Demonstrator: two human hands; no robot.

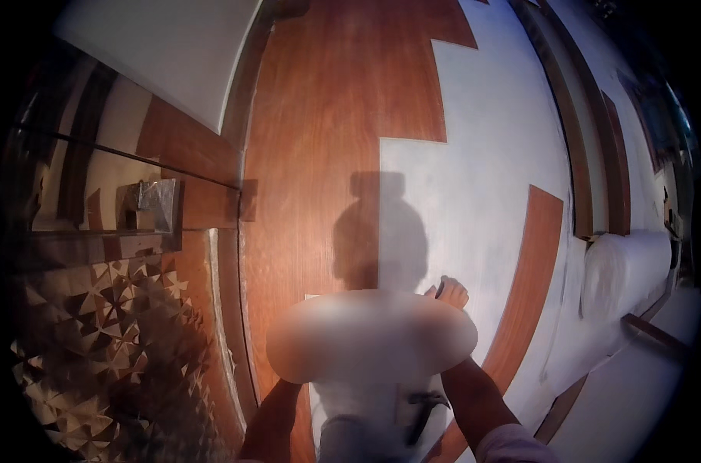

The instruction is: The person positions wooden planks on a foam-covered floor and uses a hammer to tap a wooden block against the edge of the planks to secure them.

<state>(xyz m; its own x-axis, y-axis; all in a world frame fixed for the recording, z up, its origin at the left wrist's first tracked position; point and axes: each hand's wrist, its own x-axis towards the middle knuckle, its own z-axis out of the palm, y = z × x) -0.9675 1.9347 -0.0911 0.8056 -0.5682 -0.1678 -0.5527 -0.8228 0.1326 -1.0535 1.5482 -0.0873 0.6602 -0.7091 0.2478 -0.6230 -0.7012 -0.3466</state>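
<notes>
My right hand is low over the white underlay, just past the edge of a blurred patch. Its fingers look curled, with something dark between them that I cannot make out. My left forearm comes in from the lower edge, and the blur hides the hand at its end. Reddish-brown floor planks cover the floor on the left, their right border stepped. A hammer with a dark head lies on the floor between my arms. To the right lies a separate reddish-brown plank.
A thick white roll rests at the right beside long dark-edged boards. At lower left stands a panel of faceted wooden pieces, below a shiny box-like metal piece. My shadow falls across planks and underlay.
</notes>
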